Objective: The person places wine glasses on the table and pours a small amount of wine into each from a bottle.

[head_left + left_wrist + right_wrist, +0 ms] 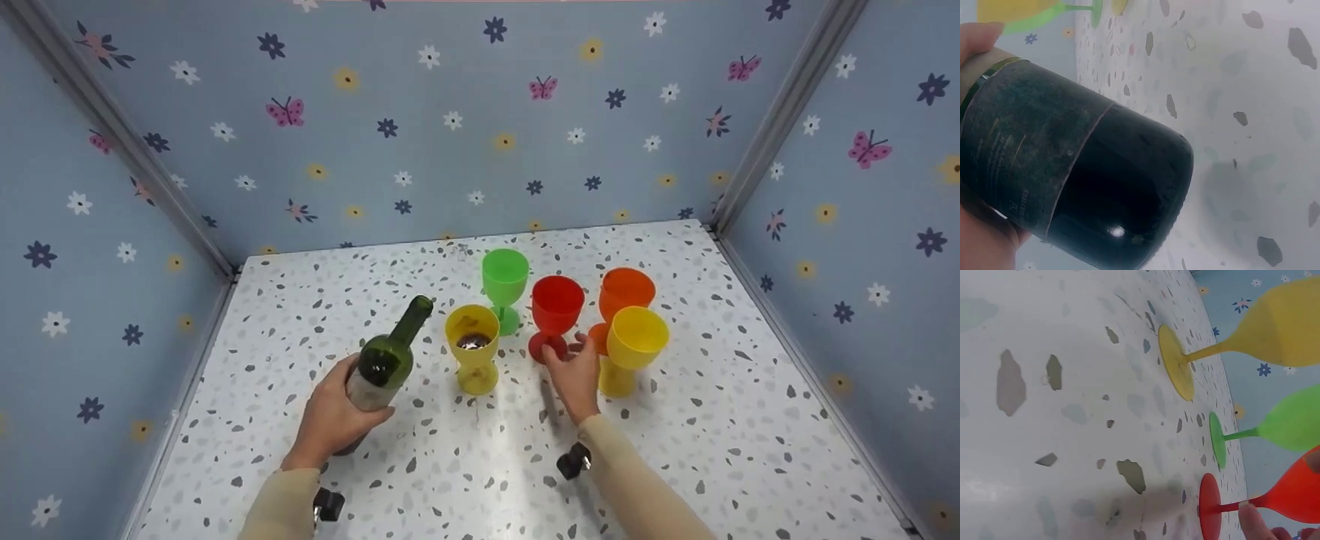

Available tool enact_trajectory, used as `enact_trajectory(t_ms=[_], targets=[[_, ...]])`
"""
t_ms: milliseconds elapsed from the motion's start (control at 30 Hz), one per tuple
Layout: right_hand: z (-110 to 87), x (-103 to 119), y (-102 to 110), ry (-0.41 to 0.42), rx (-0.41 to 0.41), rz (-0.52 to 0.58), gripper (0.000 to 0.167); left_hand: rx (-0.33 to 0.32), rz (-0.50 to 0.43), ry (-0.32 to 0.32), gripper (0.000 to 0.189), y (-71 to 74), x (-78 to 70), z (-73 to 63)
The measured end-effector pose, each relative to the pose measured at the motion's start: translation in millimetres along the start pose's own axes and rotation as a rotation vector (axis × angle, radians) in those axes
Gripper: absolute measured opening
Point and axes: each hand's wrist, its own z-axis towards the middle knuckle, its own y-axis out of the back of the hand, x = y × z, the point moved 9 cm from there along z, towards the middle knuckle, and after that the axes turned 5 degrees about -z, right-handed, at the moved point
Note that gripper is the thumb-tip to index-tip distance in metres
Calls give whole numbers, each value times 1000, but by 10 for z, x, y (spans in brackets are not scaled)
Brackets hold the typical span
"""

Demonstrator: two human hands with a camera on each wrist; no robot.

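Note:
My left hand (334, 416) grips a dark green wine bottle (386, 360) by its labelled body. It leans with its mouth up and toward the right, and its base (1129, 191) shows large in the left wrist view. Just right of the bottle stands a yellow goblet (472, 352) with dark, shiny contents. My right hand (576, 379) is at a red goblet (557, 304), thumb and fingers about its stem (1230, 507); in the right wrist view a fingertip overlaps the bowl. The red goblet's foot (1210, 509) rests on the table.
Behind the first yellow goblet stands a green goblet (505, 277). Right of my right hand are an orange goblet (626, 291) and a second yellow goblet (636, 341) close in front of it. Flower-patterned walls (450, 150) enclose the speckled white table (465, 480).

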Motion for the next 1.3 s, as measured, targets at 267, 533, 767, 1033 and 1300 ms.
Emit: enact_trajectory(t_ms=[267, 533, 767, 1033, 1300], targets=[[257, 199, -8, 107, 13, 13, 104, 6, -1, 14, 91, -19, 35, -82], [413, 359, -73, 219, 54, 123, 102, 16, -2, 28, 89, -70, 57, -156], [365, 414, -99, 221, 80, 135, 97, 11, -4, 29, 87, -38, 57, -139], [159, 386, -17, 233, 143, 64, 93, 20, -11, 32, 89, -85, 27, -123], [-86, 288, 6, 231, 293, 31, 98, 16, 27, -8, 95, -141, -59, -152]])
